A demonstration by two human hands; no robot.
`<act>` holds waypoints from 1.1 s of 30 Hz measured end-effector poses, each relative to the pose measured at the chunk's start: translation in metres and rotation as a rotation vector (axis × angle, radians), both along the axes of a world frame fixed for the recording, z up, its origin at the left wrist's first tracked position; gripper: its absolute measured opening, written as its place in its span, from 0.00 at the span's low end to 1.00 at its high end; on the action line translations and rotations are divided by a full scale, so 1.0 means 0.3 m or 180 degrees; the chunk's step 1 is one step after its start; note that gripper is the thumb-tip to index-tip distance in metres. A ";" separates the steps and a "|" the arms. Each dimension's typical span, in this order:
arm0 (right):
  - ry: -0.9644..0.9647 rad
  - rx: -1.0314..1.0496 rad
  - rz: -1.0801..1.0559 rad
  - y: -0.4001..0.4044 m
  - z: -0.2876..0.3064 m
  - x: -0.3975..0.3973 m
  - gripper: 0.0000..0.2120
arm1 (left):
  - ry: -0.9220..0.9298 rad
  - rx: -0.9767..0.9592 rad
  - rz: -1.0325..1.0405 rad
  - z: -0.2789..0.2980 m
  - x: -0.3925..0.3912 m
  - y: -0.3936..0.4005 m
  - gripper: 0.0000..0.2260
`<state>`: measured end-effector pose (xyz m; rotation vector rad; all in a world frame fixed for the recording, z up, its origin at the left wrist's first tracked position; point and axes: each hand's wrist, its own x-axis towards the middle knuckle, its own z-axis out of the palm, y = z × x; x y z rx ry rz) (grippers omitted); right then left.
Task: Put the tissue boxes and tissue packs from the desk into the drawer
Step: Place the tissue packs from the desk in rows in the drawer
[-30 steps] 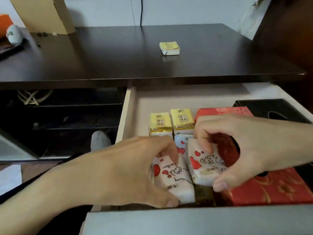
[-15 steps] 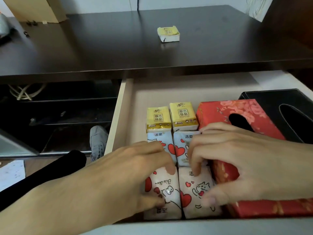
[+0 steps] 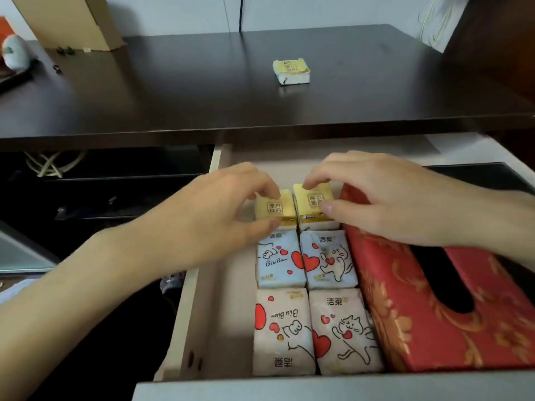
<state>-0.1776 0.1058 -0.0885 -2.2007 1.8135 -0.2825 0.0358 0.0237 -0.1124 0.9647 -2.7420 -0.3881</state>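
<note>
The open drawer [image 3: 214, 285] holds two yellow tissue packs at the back, two blue heart-print packs [image 3: 307, 261] in the middle and two pink ones [image 3: 312, 331] at the front. A red tissue box [image 3: 405, 308] lies to their right, with a black box [image 3: 492, 175] beyond it. My left hand [image 3: 214, 221] pinches the left yellow pack [image 3: 279, 211]. My right hand [image 3: 390, 198] pinches the right yellow pack [image 3: 314, 204]. One more yellow pack [image 3: 291, 71] lies alone on the dark desk [image 3: 202, 91].
A cardboard box [image 3: 66, 21] stands at the desk's back left, beside a white object [image 3: 16, 52]. A black cable [image 3: 240, 13] runs down the wall. Cables [image 3: 52, 163] lie on the shelf under the desk. The drawer's front panel [image 3: 318, 389] is nearest me.
Both hands have left the pink packs at the front of the drawer and moved back to the two yellow packs, which they now pinch.
</note>
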 end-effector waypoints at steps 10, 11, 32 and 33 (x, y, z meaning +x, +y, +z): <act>0.0667 0.0568 -0.0196 -0.218 -0.140 -0.037 0.11 | -0.1064 -0.0081 0.0018 -0.113 -0.144 -0.160 0.12; 0.0657 0.0552 -0.0196 -0.214 -0.142 -0.038 0.11 | -0.1015 0.0028 0.0020 -0.112 -0.148 -0.166 0.12; -0.1539 -0.1255 -0.0621 -0.320 0.019 -0.113 0.09 | -0.0735 0.0430 0.0097 -0.083 -0.133 -0.193 0.14; -0.1568 -0.1255 -0.0671 -0.380 0.040 -0.125 0.09 | -0.0680 0.0242 0.0105 -0.068 -0.128 -0.193 0.14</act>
